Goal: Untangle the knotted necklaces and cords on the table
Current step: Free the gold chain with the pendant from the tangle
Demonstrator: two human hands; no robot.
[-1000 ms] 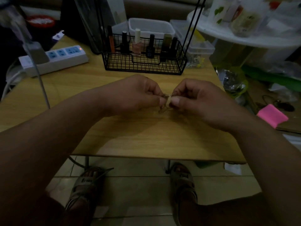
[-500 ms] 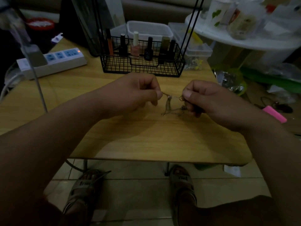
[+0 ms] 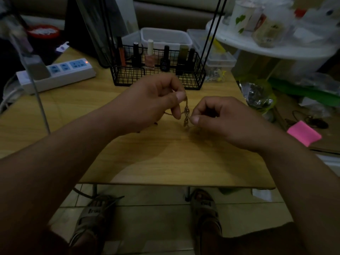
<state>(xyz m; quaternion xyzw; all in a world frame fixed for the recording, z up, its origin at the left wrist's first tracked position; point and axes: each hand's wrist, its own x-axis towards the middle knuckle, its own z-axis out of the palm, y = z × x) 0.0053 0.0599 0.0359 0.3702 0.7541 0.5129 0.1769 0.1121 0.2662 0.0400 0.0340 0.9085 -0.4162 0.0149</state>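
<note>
Left hand (image 3: 152, 102) pinches chain (image 3: 186, 120) above the knot (image 3: 187, 110); right hand (image 3: 226, 118), at 4 o'clock from it, pinches below. A hard pull apart could tighten the knot or snap links.

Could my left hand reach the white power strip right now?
Probably yes, once it lets go: the left hand pinches the gold chain, but only bare tabletop lies between it and the power strip.

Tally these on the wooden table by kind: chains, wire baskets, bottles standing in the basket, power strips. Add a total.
gold chain: 1
wire basket: 1
bottles in the basket: 6
power strip: 1
Total: 9
</note>
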